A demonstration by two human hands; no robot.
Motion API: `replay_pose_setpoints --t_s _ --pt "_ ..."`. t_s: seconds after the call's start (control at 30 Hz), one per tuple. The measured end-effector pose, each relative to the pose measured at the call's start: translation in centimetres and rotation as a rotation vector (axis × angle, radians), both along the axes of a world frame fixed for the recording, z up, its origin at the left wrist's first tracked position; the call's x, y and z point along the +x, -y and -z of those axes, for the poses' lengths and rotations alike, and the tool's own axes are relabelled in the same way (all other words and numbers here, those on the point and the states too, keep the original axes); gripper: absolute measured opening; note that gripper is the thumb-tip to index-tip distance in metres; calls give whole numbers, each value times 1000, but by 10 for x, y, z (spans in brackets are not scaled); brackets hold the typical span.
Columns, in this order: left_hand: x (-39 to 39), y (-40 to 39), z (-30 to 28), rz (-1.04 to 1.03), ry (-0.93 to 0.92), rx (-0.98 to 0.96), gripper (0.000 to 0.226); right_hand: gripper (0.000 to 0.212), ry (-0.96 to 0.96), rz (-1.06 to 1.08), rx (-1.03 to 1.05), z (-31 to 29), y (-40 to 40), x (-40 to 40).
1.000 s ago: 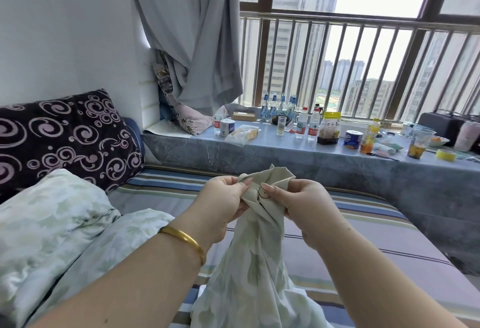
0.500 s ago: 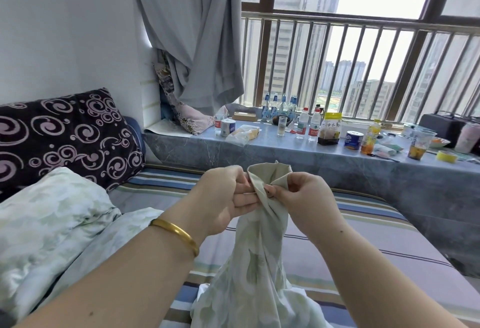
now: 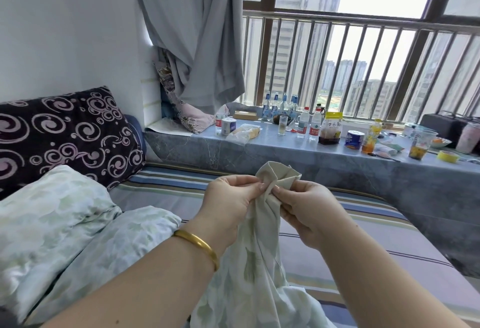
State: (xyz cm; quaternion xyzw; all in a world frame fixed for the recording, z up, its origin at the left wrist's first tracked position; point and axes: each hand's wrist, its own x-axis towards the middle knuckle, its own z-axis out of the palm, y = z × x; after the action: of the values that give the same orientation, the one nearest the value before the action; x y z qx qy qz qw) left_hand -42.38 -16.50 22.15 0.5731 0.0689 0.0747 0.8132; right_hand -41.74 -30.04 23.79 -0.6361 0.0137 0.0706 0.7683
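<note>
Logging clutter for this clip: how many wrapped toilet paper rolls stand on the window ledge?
2. One roll stands toward the left of the ledge, by a water bottle; the other roll stands just right of the yellow-lidded jar. Others may hide behind clutter.

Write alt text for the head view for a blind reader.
A left hand and a right hand pinch the bunched top of a pale green leaf-print fabric cover above a striped mattress. Behind, a grey stone window ledge carries bottles.
</note>
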Motion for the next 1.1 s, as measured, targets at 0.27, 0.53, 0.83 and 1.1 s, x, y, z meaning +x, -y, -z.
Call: replay_pose_setpoints --t_s 0.27,0.53,0.83,1.1 --pt "-1 -5 4 31 -4 69 34 17 -36 -109 -19 -5 6 1" --pt "-1 -5 7 102 12 -133 21 29 75 19 -181 -7 3 2" --pt "5 -10 8 14 73 -39 40 17 -117 -138 94 -25 -4 -5" --pt "2 -9 3 -58 154 402 27 51 -61 -32 3 -13 -10 -2"
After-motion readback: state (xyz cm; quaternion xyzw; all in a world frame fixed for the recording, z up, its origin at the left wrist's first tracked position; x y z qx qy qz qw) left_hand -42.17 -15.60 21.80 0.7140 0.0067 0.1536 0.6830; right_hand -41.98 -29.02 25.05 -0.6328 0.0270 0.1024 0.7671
